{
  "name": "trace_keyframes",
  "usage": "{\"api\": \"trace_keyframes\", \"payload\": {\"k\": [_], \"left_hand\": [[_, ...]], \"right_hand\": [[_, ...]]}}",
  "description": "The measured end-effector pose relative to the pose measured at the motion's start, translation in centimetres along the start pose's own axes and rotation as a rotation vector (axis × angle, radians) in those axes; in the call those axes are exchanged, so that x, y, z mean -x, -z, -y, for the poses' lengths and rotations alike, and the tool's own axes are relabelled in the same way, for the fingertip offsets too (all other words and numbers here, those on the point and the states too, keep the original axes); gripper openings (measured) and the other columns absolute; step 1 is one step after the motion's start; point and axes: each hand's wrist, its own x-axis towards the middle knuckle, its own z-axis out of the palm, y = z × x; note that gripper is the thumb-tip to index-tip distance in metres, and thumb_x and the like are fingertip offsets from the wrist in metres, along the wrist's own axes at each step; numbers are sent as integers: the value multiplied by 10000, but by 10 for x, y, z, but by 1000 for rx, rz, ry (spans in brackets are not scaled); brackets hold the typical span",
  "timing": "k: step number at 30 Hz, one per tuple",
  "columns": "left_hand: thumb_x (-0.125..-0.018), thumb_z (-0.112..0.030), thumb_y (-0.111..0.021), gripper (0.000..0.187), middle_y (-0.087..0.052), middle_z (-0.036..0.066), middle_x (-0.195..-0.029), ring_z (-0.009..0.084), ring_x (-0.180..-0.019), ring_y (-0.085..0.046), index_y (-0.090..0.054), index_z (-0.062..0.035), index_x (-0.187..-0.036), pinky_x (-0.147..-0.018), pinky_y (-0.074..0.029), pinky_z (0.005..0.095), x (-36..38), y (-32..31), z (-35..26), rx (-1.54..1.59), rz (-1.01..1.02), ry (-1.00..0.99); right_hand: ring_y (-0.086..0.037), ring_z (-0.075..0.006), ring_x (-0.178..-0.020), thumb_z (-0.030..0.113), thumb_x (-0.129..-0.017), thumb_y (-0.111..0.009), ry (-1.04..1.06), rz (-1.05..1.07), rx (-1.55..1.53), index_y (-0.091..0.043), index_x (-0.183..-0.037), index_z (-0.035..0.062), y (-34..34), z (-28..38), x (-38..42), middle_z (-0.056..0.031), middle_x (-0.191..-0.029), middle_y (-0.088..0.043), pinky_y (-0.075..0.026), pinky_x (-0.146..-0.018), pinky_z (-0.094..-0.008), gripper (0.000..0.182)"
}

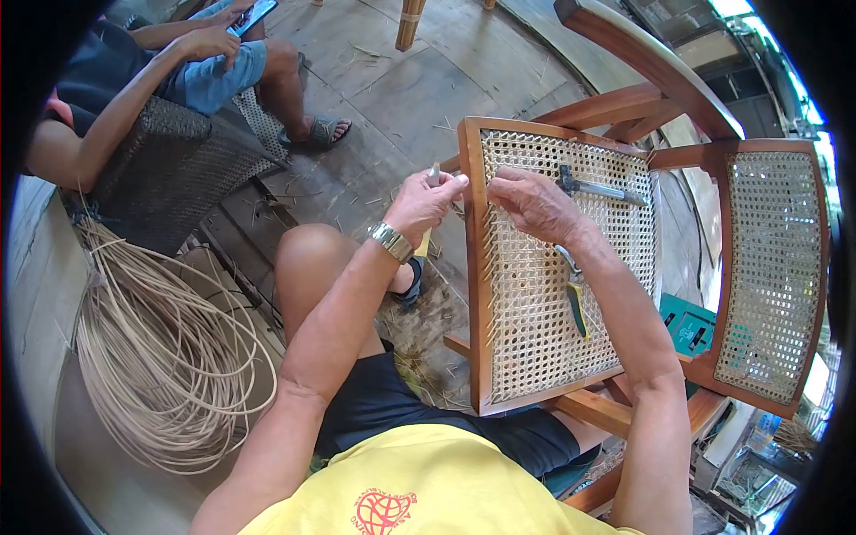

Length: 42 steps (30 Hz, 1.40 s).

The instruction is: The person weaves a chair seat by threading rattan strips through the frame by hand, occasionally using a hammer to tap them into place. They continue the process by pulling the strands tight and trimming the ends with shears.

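Note:
A wooden chair with a woven cane seat (544, 303) lies in front of me, its cane backrest (771, 267) to the right. My left hand (423, 207), with a metal watch on the wrist, is closed around a small pale-tipped tool (434, 174), just left of the seat frame. Over the seat's upper left edge is my right hand (535, 203), fingers pinched together; what they hold is too small to name. A hammer (606, 190) rests on the cane beside it. Pliers with green and yellow handles (577, 308) lie on the seat under my right forearm.
A large coil of rattan strands (165, 357) hangs at the left. Another person (116, 98) sits at the upper left, holding a phone (253, 16). A green case (687, 323) stands beneath the chair's right side. Cane scraps litter the floor (374, 107).

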Motion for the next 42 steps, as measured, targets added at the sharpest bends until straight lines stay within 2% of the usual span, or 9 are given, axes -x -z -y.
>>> {"api": "trace_keyframes", "payload": {"k": [11,14,16,18,20,21,27,37,42], "left_hand": [[-920,-407,-740,326,-625,-17,-809,48,-606,-461,-669,-90,-903,-517,-388,223,7,0,-7,6,-5,-25],[-927,-405,-733,315,-603,-34,-763,45,-590,-446,-670,-97,-895,-505,-361,219,6,0,-5,-41,-37,-91],[-930,-405,-729,312,-587,-44,-736,43,-581,-438,-670,-101,-894,-499,-347,217,2,-2,1,-81,-48,-132],[-931,-407,-728,311,-537,-66,-689,39,-567,-413,-668,-109,-869,-494,-322,219,-1,-3,5,-109,-48,-134],[-931,-407,-728,314,-517,-71,-680,38,-564,-404,-668,-107,-863,-492,-317,220,-4,-4,10,-137,-51,-143],[-931,-407,-729,317,-497,-76,-671,37,-561,-395,-669,-105,-857,-490,-311,222,-3,-5,10,-162,-59,-146],[-925,-412,-734,332,-486,-78,-672,38,-549,-383,-690,-88,-867,-482,-296,229,-1,-6,9,-142,-48,-128],[-930,-397,-728,326,-525,-71,-681,37,-550,-392,-703,-74,-897,-486,-301,233,-5,-8,14,-186,-29,-128],[-935,-388,-725,311,-588,-56,-725,41,-577,-403,-702,-80,-902,-504,-324,240,-3,-11,15,-208,-57,-133]], "right_hand": [[-621,-307,-837,-37,-852,-629,-82,59,-29,-580,-958,14,-1,4,1,-110,-879,-566,-513,-749,-421,127],[-627,-311,-839,-34,-857,-621,49,-27,163,-583,-969,6,-14,13,-1,-125,-883,-569,-523,-753,-421,125],[-656,-324,-857,-34,-828,-600,-100,-55,305,-570,-932,13,-24,25,0,-125,-884,-595,-555,-794,-444,118],[-663,-312,-823,-10,-845,-626,-223,-81,256,-605,-906,6,-22,27,0,-132,-905,-619,-554,-752,-414,66],[-669,-308,-797,34,-832,-682,-427,-198,-109,-647,-872,-9,-23,21,3,-139,-898,-655,-543,-707,-373,69],[-661,-243,-764,73,-836,-725,-431,-236,-140,-694,-871,-13,-22,19,7,-117,-850,-671,-522,-675,-325,98],[-616,-134,-725,100,-885,-726,-485,-326,-361,-731,-940,9,-27,15,18,-57,-819,-655,-504,-684,-280,106],[-662,-186,-736,113,-864,-728,-458,-272,-266,-709,-895,22,-25,22,9,-94,-861,-677,-527,-693,-327,99],[-680,-302,-759,129,-880,-678,-382,-356,7,-669,-891,27,-42,25,9,-158,-848,-685,-535,-706,-385,103]]}}
